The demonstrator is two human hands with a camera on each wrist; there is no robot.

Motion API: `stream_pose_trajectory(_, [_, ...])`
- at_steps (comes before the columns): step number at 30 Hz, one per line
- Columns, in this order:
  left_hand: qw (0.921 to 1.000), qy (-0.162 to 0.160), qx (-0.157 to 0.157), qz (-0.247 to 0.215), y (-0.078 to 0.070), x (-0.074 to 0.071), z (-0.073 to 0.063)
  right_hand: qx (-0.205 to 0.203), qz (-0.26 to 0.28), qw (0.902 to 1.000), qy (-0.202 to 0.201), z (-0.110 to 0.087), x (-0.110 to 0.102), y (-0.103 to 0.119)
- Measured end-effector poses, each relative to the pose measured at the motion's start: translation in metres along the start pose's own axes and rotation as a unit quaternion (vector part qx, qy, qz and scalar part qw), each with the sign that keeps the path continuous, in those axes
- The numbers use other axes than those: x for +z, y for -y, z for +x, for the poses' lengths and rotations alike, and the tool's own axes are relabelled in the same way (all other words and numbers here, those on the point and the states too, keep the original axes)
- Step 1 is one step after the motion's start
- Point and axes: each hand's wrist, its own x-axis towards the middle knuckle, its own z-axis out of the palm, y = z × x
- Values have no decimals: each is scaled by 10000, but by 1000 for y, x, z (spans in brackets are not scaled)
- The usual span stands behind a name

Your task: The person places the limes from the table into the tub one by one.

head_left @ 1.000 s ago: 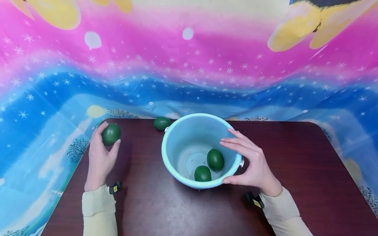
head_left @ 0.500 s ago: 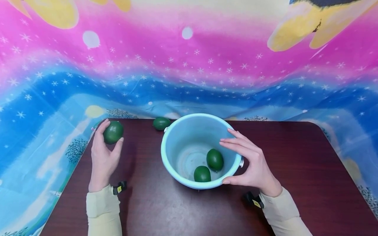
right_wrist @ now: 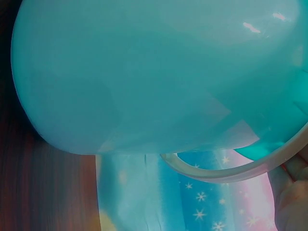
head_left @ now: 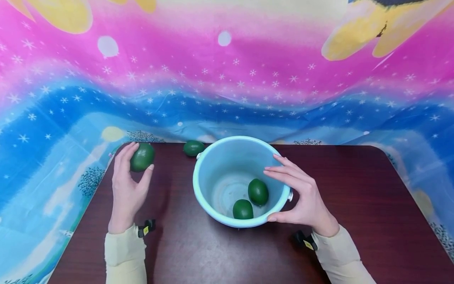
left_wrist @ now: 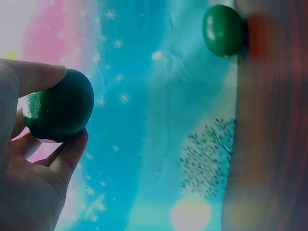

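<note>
My left hand point(head_left: 128, 193) holds a dark green lime point(head_left: 142, 157) between thumb and fingers, above the table's far left. In the left wrist view the held lime point(left_wrist: 60, 106) is smooth and oval. Another lime point(head_left: 193, 148) lies on the table by the far edge, just left of a light blue bucket point(head_left: 199, 193). Two more limes rest on the bucket's bottom: one lime point(head_left: 258, 192) further back, another lime point(head_left: 242, 209) nearer the front wall. My right hand point(head_left: 303, 195) grips the bucket's right rim, its fingers reaching over the inside and its thumb at the front.
The brown wooden table point(head_left: 198, 256) carries everything. Behind it hangs a patterned cloth point(head_left: 241, 79) in pink and blue. A pale curved handle point(right_wrist: 226, 173) hangs along the bucket's side in the right wrist view.
My left hand has moved a little to the right and away from me with the lime in it. The right hand and bucket have stayed in place.
</note>
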Motion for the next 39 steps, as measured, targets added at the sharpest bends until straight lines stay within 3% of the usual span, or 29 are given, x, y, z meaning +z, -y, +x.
stream_pose_trajectory(12, [9990, -106, 281, -321, -32, 8, 2, -34, 32, 10000, -14, 0, 0, -1])
stream_pose_trajectory(18, [9958, -77, 185, -898, -62, 12, 3, -5, 46, 10000, -18, -1, 1, 0])
stream_pose_trajectory(23, [9900, -76, 262, -1383, -79, 14, 2, -11, 53, 10000, -14, -1, 1, 0])
stream_pose_trajectory(39, [9853, 127, 648, -1576, -100, 20, 0, 13, 10, 10000, 24, 0, -1, -1])
